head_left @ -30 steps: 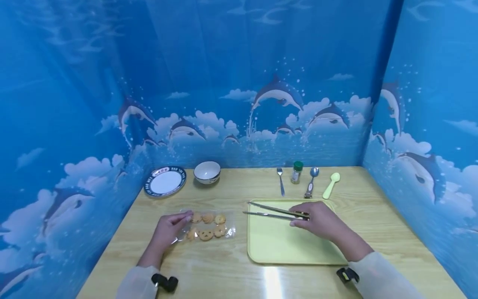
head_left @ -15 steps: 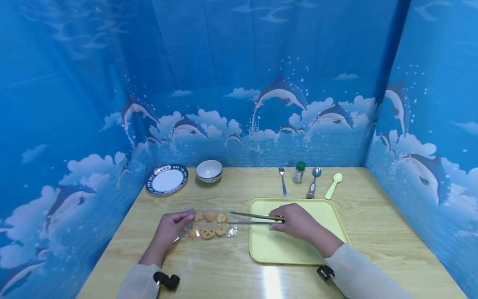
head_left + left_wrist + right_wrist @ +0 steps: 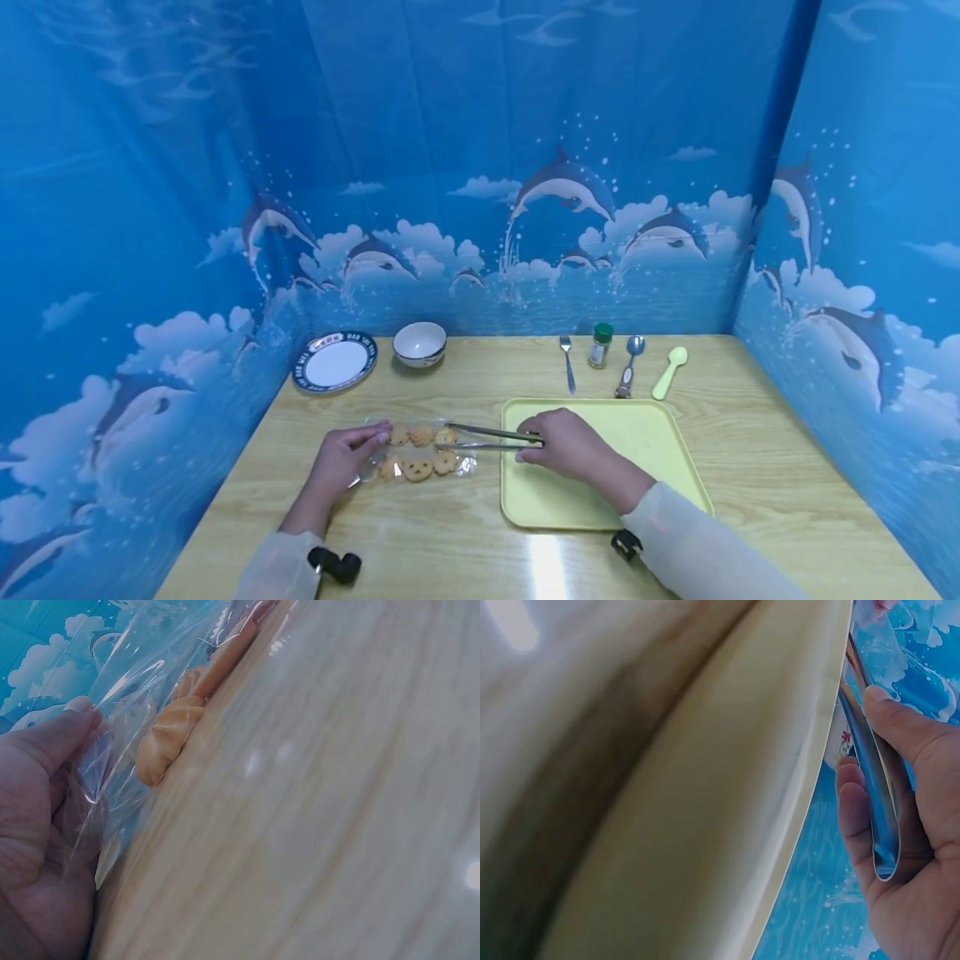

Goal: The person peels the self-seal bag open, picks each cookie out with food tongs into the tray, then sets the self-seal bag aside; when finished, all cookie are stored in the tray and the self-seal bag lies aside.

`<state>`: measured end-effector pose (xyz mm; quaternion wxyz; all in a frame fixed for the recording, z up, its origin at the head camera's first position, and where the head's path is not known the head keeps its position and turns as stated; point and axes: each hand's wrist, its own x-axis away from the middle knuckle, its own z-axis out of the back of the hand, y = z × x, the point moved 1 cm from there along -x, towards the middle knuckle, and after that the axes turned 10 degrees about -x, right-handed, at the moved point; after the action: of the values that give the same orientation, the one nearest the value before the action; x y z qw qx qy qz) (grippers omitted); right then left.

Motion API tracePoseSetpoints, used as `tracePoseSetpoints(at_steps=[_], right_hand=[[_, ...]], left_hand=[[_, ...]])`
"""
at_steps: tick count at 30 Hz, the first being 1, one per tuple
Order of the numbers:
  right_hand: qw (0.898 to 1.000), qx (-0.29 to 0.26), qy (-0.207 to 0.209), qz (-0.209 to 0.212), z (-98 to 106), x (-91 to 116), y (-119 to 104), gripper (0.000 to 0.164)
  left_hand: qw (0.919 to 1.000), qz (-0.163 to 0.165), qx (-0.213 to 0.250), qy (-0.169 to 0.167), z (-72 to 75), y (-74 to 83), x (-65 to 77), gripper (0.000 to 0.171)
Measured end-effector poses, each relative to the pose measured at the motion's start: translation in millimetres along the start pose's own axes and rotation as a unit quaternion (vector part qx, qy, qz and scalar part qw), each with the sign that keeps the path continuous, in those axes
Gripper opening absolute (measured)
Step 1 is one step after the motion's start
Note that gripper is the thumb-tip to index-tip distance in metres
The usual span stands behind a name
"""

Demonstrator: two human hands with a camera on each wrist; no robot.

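Right hand (image 3: 561,446) curls round metal tongs (image 3: 495,432), their tips parted at a cookie (image 3: 446,436) in a clear bag (image 3: 466,465) on the desk (image 3: 420,533); the left hand (image 3: 345,457) pinches the bag's left end. The cookie should prove light, stiff and crumbly (the bag looks slick), best taken gently by its rim

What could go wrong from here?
The tongs straddle the top-right cookie in the head view; a hard squeeze might crack it. The left hand holds the clear wrapper only near its left end, so the far end could shift or catch the tongs.
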<state>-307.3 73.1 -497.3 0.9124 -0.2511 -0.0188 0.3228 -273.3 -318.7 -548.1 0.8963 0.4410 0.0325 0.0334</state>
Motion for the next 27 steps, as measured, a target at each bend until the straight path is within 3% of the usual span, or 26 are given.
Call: tracePoseSetpoints(at_steps=[18,27], right_hand=[[1.0,0.007,0.007,0.003,-3.5,0.7,-2.0,0.035],[1.0,0.007,0.021,0.016,-1.1,5.1,-3.0,0.035]], left_hand=[[0.9997,-0.019,0.0,0.012,0.4,3.1,1.5,0.026],[0.9997,-0.02,0.002,0.015,-2.2,-3.0,-0.9,0.031]])
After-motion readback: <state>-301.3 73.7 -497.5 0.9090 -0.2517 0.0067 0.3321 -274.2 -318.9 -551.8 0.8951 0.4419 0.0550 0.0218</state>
